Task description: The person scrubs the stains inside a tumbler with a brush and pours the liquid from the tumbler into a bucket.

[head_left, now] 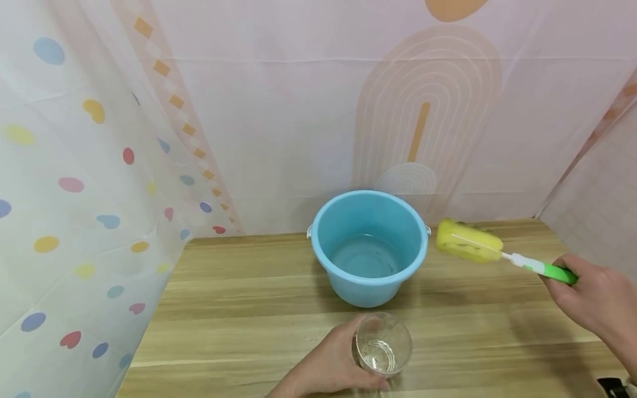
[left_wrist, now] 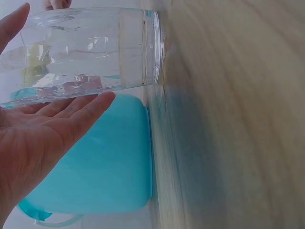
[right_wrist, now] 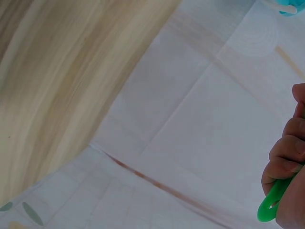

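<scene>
In the head view my left hand (head_left: 340, 356) holds a clear drinking glass (head_left: 383, 345) that stands upright at the table's near side. Its thumb lies round the near side. The left wrist view shows the fingers (left_wrist: 81, 112) along the glass wall, with the glass base (left_wrist: 155, 47) at the tabletop. My right hand (head_left: 594, 293) grips the green handle of a bottle brush (head_left: 470, 241) with a yellow sponge head, raised right of the bucket. In the right wrist view, curled fingers (right_wrist: 288, 148) wrap the green handle end (right_wrist: 268, 210).
A light blue bucket (head_left: 368, 290) with some water in it stands behind the glass, near the back edge of the wooden table (head_left: 229, 315). Patterned curtains (head_left: 278, 121) hang behind the table and at both sides. A small black object (head_left: 613, 387) shows at the lower right corner.
</scene>
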`<state>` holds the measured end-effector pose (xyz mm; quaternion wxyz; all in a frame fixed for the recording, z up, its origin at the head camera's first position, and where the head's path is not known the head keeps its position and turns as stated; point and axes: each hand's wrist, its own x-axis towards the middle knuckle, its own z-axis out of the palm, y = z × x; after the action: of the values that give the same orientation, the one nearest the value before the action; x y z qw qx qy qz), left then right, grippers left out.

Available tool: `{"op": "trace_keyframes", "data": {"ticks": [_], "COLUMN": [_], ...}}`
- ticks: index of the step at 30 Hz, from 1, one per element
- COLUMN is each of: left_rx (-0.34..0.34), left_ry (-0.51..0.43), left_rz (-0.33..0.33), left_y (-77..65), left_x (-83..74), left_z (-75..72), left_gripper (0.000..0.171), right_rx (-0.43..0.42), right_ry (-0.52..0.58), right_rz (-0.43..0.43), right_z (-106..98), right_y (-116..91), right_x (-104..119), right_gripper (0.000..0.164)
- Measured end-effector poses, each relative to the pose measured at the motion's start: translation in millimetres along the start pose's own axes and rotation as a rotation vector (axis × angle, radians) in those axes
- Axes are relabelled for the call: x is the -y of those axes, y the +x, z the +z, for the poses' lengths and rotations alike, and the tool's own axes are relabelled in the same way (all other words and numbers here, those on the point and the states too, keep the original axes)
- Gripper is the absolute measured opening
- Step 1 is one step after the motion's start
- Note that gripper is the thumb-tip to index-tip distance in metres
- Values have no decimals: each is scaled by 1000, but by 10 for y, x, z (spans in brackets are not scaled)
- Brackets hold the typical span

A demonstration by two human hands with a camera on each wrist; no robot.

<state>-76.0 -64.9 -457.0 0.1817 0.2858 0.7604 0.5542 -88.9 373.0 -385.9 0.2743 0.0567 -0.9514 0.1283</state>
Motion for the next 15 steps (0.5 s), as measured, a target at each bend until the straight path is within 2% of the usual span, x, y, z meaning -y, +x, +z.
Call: {"op": "trace_keyframes", "data": {"ticks": [5, 8, 12, 15], "left_rx": [-3, -6, -7, -7], "left_ry": [4, 12, 27, 27], "left_rz": [-8, -12, -21, -25], "left_y": [-4, -10, -15, -15], "left_x": [3, -4, -18, -23], "left_z": [-3, -4, -4, -3], "left_gripper": [87, 88, 90, 90], "right_rx": [-77, -125, -152, -169], "right_ry": [20, 37, 41, 59], "right_rz": [-107, -180, -237, -278], "right_z": [7, 12, 2, 2], "right_y": [19, 33, 49, 57], "right_x": [73, 121, 205, 254], "right_gripper": [13, 27, 56, 62]}}
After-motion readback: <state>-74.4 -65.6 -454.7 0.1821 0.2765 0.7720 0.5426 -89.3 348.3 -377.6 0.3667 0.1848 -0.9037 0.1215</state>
